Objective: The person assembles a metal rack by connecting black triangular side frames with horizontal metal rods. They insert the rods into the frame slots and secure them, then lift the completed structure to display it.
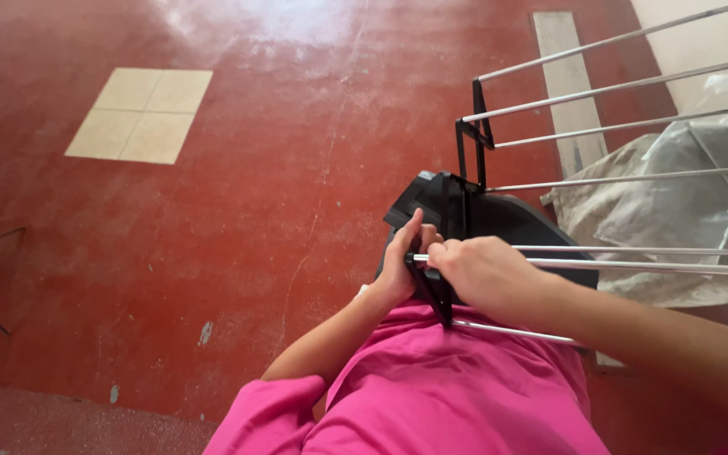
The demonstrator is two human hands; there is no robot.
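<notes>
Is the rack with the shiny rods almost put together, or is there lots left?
Several silver rods already sit in the black end frame. In hand: the right hand grips one rod at the black bracket, which the left hand steadies. Left: seating that rod; the rack's far end is out of view, so I cannot tell the rest.
</notes>
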